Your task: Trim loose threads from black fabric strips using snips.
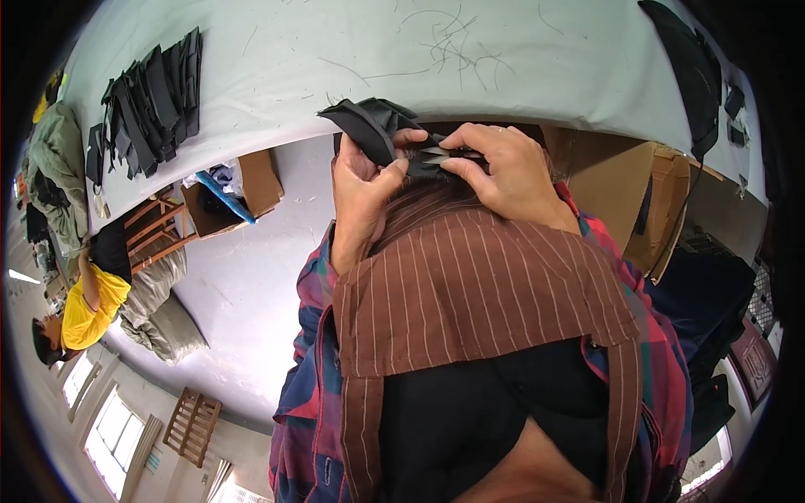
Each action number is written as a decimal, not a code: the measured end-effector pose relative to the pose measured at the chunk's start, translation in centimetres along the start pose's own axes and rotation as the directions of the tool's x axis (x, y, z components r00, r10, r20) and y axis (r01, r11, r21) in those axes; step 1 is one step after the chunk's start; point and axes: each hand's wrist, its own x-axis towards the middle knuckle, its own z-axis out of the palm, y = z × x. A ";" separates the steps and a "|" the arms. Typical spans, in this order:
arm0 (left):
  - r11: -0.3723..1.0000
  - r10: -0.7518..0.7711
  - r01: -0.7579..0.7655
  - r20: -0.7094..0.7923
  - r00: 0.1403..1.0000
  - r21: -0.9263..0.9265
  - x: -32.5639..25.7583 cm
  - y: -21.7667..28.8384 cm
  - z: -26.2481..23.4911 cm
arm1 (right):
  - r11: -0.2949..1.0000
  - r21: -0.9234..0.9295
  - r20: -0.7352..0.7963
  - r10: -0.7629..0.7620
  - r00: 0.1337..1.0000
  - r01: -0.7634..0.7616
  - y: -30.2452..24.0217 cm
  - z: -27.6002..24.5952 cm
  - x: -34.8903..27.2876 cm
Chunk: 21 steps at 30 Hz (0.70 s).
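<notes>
My left hand [369, 180] pinches a dark fabric piece [369, 126] between thumb and fingers, just off the near edge of the covered table. A folded flap of the fabric stands up over the fingers, with frayed threads at its far left corner. My right hand [507, 172] is closed round a pair of thread snips [436, 156]. Their pale metal blades point left, at the cloth beside my left thumb. The snips' grip is mostly hidden by my right fingers. Whether the blades touch a thread is too small to tell.
Loose dark threads [461, 46] lie on the white-covered table [277, 50]. A row of dark fabric pieces [151, 105] is at its left, dark cloth [692, 75] at its right. Cardboard boxes [604, 180] stand below. A person in yellow [94, 306] is at far left.
</notes>
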 end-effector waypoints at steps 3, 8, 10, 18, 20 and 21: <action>1.000 0.002 -0.002 -0.010 1.000 0.000 -0.2 0.3 0.1 | 0.993 -0.097 -0.010 -0.067 0.998 0.066 -0.3 0.0 0.4; 0.997 0.065 -0.067 -0.064 0.996 -0.029 -0.3 0.3 0.2 | 0.984 -0.128 -0.049 -0.132 0.990 0.124 -0.8 0.5 0.5; 0.995 0.094 -0.093 -0.073 0.993 0.017 -0.2 -0.1 0.1 | 0.980 -0.139 -0.038 -0.149 0.988 0.142 -0.8 0.9 0.5; 0.952 0.275 -0.259 -0.082 0.958 0.164 -0.6 -0.7 0.6 | 0.978 -0.173 -0.101 -0.133 0.986 0.115 -1.8 2.1 1.2; 0.915 0.363 -0.346 -0.049 0.930 0.206 -0.6 -1.0 0.8 | 0.973 -0.196 -0.103 -0.144 0.984 0.122 -1.9 2.1 1.4; 0.914 0.365 -0.348 -0.052 0.929 0.207 -0.6 -1.0 0.8 | 0.968 -0.215 -0.104 -0.158 0.982 0.133 -2.0 2.1 1.5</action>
